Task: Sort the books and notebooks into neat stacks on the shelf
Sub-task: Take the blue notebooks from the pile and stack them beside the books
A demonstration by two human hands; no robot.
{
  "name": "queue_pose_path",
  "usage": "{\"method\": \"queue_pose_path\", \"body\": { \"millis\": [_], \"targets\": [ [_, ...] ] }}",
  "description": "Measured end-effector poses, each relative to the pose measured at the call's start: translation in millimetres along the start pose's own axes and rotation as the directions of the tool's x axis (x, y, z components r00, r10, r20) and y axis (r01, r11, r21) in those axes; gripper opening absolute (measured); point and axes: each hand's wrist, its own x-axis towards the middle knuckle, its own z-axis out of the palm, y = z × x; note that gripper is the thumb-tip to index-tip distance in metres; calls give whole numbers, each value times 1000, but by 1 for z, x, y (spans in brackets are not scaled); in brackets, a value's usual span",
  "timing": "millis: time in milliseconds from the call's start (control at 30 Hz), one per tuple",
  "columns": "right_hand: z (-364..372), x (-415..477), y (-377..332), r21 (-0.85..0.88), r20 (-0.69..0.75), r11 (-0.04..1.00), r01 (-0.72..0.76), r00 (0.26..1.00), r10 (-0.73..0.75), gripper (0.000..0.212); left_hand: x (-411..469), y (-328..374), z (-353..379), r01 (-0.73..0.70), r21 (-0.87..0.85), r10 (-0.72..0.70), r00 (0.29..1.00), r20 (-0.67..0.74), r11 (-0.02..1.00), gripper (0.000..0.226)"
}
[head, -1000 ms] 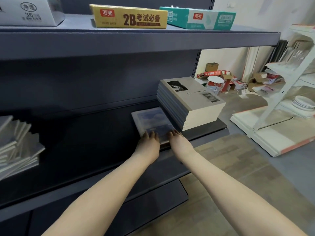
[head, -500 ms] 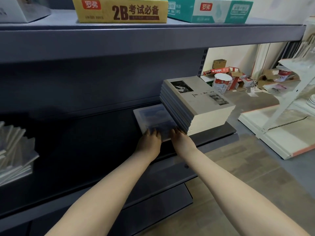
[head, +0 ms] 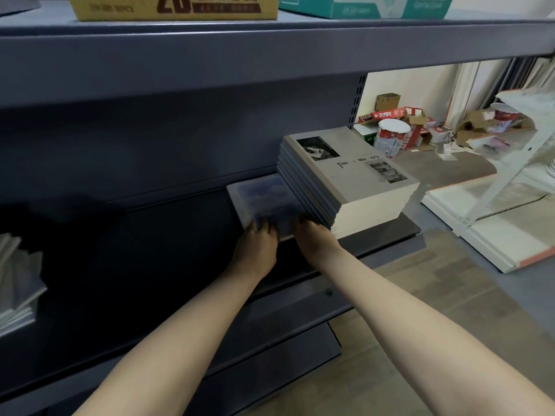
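A thin blue-grey notebook (head: 264, 199) lies flat on the dark shelf board (head: 168, 235), its right edge against a tall stack of grey notebooks (head: 345, 178) titled "Time & Memory". Both hands sit at the blue notebook's near edge. My left hand (head: 257, 246) rests its fingertips on the cover near the left corner. My right hand (head: 312, 238) does the same near the right corner, close to the tall stack. Whether thumbs reach under the notebook is hidden.
A messy pile of grey notebooks (head: 18, 283) sits at the shelf's far left. The upper shelf (head: 270, 46) carries a yellow box (head: 174, 7) and a teal box (head: 366, 6). White shelving parts (head: 495, 211) and cardboard clutter (head: 399, 127) lie on the floor to the right.
Both hands have slid the blue notebook deeper onto the shelf and closer against the tall stack. The view has moved nearer to the shelf.
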Motion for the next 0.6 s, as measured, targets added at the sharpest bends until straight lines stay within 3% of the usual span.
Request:
{"method": "queue_pose_path", "body": {
  "millis": [200, 600],
  "targets": [
    [-3, 6, -1, 29, -58, 999, -20, 998, 21, 35, 6, -2, 0, 16, -8, -16, 1000, 13, 1000, 57],
    [-7, 18, -1, -112, -2, 990, 80, 997, -81, 36, 20, -12, 2, 14, -25, -14, 1000, 18, 1000, 54]
  ]
}}
